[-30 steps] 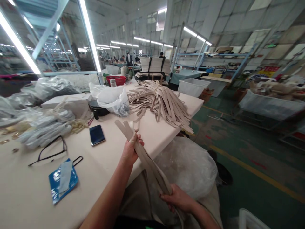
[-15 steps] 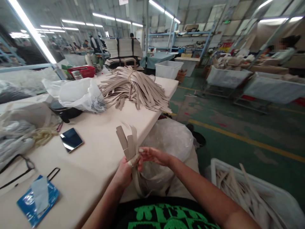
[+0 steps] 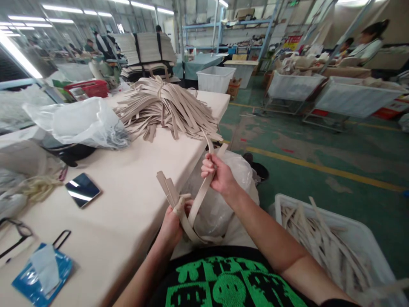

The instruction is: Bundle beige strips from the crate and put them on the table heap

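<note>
My left hand [image 3: 173,221] is closed around a small bundle of beige fabric strips [image 3: 168,187] at the table's front edge, with strip ends sticking up and a band around the middle. To the right and higher, my right hand [image 3: 219,172] grips a beige strip [image 3: 201,197], its free ends above my fingers and its lower part running down beside the bundle. The strips loop below my left hand. On the table [image 3: 121,204] lies a large tied pile of similar strips [image 3: 169,108].
A phone [image 3: 83,190], a blue packet [image 3: 44,273], glasses [image 3: 19,230] and a plastic bag [image 3: 79,121] lie on the table's left. At the right stands a white bin [image 3: 322,213] of strips. A clear plastic sack [image 3: 236,170] sits beside the table edge.
My right hand has moved up and away from the bundle and now grips a strip drawn out from it. My left hand still holds the bundle. The view has shifted.
</note>
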`<state>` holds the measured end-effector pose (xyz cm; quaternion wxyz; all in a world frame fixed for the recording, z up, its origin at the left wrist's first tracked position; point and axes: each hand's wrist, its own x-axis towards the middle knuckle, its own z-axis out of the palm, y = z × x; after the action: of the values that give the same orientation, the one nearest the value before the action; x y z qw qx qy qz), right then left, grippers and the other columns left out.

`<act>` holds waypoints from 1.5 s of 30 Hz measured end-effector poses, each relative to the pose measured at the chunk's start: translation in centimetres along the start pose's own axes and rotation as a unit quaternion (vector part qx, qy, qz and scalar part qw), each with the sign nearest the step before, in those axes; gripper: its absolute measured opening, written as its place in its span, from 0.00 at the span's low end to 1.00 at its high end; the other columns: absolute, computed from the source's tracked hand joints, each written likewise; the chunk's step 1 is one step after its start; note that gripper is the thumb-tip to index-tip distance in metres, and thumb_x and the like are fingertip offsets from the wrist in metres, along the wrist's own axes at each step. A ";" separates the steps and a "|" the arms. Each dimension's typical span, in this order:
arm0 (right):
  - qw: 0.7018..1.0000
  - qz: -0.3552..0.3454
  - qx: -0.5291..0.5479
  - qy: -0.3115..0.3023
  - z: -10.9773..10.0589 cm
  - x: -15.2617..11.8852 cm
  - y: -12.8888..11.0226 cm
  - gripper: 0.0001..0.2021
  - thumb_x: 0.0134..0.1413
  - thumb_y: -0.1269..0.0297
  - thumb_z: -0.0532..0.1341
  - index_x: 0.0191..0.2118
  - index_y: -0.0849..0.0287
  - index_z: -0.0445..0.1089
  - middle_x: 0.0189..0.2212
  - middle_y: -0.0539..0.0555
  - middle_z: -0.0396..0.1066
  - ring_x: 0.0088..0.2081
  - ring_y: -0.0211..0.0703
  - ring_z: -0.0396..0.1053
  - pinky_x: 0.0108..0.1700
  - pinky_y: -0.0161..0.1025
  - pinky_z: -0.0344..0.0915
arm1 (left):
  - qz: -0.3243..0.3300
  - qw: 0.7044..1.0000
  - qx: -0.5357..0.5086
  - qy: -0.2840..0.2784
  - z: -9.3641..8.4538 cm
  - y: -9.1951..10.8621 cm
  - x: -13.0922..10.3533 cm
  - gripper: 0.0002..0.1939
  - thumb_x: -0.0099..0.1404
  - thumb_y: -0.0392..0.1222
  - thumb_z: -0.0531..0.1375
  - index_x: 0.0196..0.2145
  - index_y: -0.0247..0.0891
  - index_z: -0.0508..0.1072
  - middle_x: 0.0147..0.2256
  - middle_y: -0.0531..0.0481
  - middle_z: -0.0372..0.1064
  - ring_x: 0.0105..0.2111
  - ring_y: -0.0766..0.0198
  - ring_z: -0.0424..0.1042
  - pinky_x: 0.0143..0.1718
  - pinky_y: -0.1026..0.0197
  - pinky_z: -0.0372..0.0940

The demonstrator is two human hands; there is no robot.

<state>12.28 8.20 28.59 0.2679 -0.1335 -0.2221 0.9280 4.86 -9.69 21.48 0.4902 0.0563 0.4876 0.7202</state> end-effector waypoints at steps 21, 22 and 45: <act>0.822 0.222 -0.500 -0.161 -7.1 -6.7 6.0 0.35 0.55 0.27 0.50 0.34 0.61 0.67 0.16 0.47 0.67 0.13 0.33 0.60 0.17 0.30 0.57 | 0.088 0.994 -0.067 -0.012 1.0 0.7 0.9 0.24 0.48 0.52 0.75 0.38 0.35 0.80 0.39 0.42 0.80 0.37 0.55 0.79 0.43 0.55 0.74; 0.816 0.210 -0.514 -0.161 -6.8 -6.6 5.9 0.36 0.56 0.27 0.49 0.34 0.62 0.67 0.17 0.48 0.67 0.14 0.34 0.61 0.18 0.31 0.58 | 0.084 0.995 -0.052 -0.020 1.0 0.6 0.8 0.23 0.49 0.53 0.75 0.37 0.34 0.80 0.39 0.41 0.80 0.38 0.54 0.79 0.40 0.56 0.74; 0.512 0.032 -0.856 -0.061 -2.9 -5.3 6.4 0.15 0.64 0.68 0.50 0.47 0.65 0.73 0.41 0.67 0.78 0.43 0.58 0.76 0.41 0.45 0.66 | 0.191 0.965 0.179 -0.033 0.9 -1.4 3.1 0.14 0.50 0.47 0.72 0.27 0.36 0.75 0.22 0.55 0.68 0.23 0.69 0.63 0.28 0.65 0.60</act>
<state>14.87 1.43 23.70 -0.0206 -0.2478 -0.9203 0.3022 4.71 -6.73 19.67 0.3414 0.2589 0.5728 0.6988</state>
